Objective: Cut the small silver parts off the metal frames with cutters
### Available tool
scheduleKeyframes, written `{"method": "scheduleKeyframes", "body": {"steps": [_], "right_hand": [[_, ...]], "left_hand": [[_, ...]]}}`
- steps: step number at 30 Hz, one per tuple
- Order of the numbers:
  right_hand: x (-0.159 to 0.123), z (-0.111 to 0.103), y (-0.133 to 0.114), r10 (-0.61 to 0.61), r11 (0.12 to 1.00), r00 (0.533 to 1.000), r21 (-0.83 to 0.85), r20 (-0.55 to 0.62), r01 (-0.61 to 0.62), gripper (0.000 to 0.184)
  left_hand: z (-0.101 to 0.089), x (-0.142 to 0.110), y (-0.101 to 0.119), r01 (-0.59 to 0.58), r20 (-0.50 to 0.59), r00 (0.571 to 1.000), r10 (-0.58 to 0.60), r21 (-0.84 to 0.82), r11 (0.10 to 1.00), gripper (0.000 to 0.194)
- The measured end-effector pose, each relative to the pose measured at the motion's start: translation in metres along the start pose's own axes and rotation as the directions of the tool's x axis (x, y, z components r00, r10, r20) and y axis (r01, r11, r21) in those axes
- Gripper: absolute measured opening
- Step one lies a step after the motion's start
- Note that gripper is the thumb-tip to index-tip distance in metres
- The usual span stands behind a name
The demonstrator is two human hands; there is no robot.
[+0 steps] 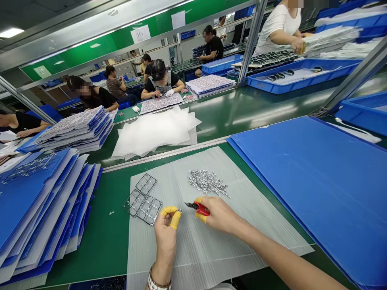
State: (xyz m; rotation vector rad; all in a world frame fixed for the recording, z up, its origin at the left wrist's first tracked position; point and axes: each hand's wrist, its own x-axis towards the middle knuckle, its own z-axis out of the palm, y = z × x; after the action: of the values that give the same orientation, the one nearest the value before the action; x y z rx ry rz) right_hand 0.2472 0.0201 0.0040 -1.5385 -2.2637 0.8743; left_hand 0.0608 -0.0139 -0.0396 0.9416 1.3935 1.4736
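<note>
My left hand (167, 225), with yellow finger cots on thumb and forefinger, pinches a small shiny metallic part (179, 210) above the translucent sheet (193, 249). To its right, my right hand (213, 212) grips red-handled nippers (202, 209), also with yellow cots on the fingers. The dark jaws point left toward the pinched part and stand apart from it. Left of my left hand lie several dark sprue frames (145, 205) with small pieces inside them. A pile of small silvery parts (208, 182) rests on the sheet beyond my right hand.
A tall stack of blue and white sheets (57, 209) stands at the left. Large blue boards (314, 173) cover the right side. White sheets (157, 131) lie beyond the metal bench edge. Several co-workers sit across the benches; one person stands by a blue tray (299, 76).
</note>
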Motion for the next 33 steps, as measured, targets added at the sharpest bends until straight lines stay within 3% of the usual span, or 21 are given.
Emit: {"method": "scheduleKeyframes", "body": {"steps": [5,10,13,16,18,20,24,27,33], "right_hand": [[0.005,0.003,0.002,0.029,0.953,1.000,0.302,0.010,-0.031,0.010],[0.018,0.012,-0.001,0.038,0.781,0.999,0.623,0.019,-0.041,0.012],[0.026,0.021,-0.008,0.060,0.686,0.998,0.725,0.035,-0.067,0.015],[0.030,0.028,-0.014,0.066,0.655,0.996,0.751,0.058,-0.087,0.014],[0.030,0.029,-0.015,0.076,0.679,0.995,0.727,0.063,-0.098,0.008],[0.027,0.027,-0.012,0.083,0.764,0.996,0.639,0.041,-0.090,0.003],[0.014,0.015,-0.001,0.009,0.962,0.999,0.272,-0.035,0.000,0.001],[0.004,0.005,0.001,-0.039,0.996,0.999,0.073,-0.037,0.042,0.003],[-0.005,-0.004,-0.006,-0.093,0.990,0.995,-0.108,-0.020,0.091,0.006]], "left_hand": [[0.003,0.001,0.005,0.052,-0.005,0.999,-0.052,-0.009,0.999,0.027],[0.005,0.001,0.003,0.061,0.001,0.998,-0.061,0.005,0.998,0.027],[0.006,0.000,0.000,0.028,0.037,0.999,-0.029,0.008,1.000,0.024],[0.006,-0.002,-0.001,-0.008,0.077,0.997,0.010,-0.026,1.000,0.021],[0.006,-0.002,0.001,-0.019,0.065,0.998,0.022,-0.053,0.998,0.021],[0.004,-0.002,0.002,-0.020,0.044,0.999,0.023,-0.059,0.998,0.021],[0.001,0.003,0.001,-0.009,0.035,0.999,0.009,-0.018,1.000,0.021],[-0.001,0.005,-0.004,-0.028,0.026,0.999,0.027,0.023,0.999,0.021],[-0.001,0.001,-0.005,-0.125,0.068,0.991,0.119,0.089,0.988,0.017]]}}
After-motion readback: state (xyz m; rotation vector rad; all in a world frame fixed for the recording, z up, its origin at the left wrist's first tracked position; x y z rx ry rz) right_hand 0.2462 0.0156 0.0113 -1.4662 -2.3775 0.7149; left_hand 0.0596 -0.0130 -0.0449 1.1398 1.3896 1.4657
